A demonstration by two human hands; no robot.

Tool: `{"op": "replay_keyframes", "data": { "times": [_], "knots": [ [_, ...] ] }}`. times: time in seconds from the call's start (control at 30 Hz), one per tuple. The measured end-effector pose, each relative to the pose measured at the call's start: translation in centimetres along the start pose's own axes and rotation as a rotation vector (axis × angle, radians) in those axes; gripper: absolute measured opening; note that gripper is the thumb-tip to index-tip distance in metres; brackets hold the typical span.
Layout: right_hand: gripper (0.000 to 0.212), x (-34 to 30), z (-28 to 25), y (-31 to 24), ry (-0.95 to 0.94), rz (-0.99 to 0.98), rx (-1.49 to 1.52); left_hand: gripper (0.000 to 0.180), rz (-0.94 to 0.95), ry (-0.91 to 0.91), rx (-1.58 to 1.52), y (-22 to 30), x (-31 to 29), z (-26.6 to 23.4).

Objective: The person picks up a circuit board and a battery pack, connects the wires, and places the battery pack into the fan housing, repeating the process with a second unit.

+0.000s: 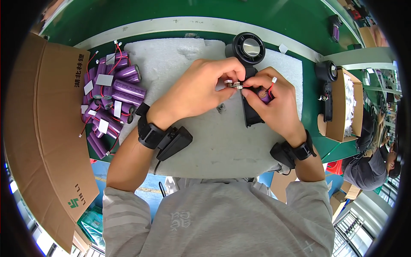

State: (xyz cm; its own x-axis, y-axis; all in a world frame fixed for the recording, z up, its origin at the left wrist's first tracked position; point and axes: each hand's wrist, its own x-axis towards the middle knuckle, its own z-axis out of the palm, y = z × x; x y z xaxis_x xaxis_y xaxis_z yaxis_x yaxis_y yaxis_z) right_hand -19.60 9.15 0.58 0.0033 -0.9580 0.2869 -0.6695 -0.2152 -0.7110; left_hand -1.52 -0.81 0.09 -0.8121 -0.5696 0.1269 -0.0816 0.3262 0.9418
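Pinched betw. L grip point(195, 88) + R grip point(278, 96): small wired part point(236, 86), metal + white, at fingertips of both. Closed on it w/ thumbs + index fingers; exact shape too sm. to tell. Just behind R grip's thumb, purple cell point(265, 97), partly hidden; can't tell if held by R grip or resting in handle below. Against R grip's fingers, red lead w/ white plug point(274, 80). Under both grips, blk handheld fan point(250, 48), round head just beyond fingertips, handle toward wearer. Beneath, wh. foam sheet point(205, 152) on green table point(310, 98). Well L of L grip, pile of purple cells point(128, 91) w/ red leads + white tags; farther L, lg. cardbd box point(38, 107). R of R grip, second blk fan point(326, 73) beside open carton point(337, 128) w/ white contents. Far R, person point(366, 173) in dk top.
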Motion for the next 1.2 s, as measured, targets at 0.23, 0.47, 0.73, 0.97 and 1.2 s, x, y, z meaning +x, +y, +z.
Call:
{"op": "replay_keyframes", "data": {
  "times": [0.23,0.47,0.73,0.97,1.2],
  "knots": [
    [0.011,0.0,0.1,0.2,-0.021,0.037,0.032,0.025,-0.031,-0.03,0.008,0.0,-0.1,-0.2],
    [0.01,0.1,-0.2,0.1,-0.091,0.033,0.057,0.024,-0.125,-0.043,-0.066,0.3,-0.1,-0.4],
    [0.012,0.2,-0.2,-0.1,-0.136,0.016,0.034,0.025,0.07,-0.09,0.084,0.0,-0.3,-1.0],
    [0.014,0.2,-0.4,-0.4,-0.177,-0.022,0.035,0.029,-0.119,-0.116,0.092,0.6,-0.4,-1.4],
    [0.015,0.1,-0.6,-0.7,-0.212,-0.119,-0.161,0.013,0.125,-0.055,-0.05,0.7,-0.4,-0.2]
  ]
}}
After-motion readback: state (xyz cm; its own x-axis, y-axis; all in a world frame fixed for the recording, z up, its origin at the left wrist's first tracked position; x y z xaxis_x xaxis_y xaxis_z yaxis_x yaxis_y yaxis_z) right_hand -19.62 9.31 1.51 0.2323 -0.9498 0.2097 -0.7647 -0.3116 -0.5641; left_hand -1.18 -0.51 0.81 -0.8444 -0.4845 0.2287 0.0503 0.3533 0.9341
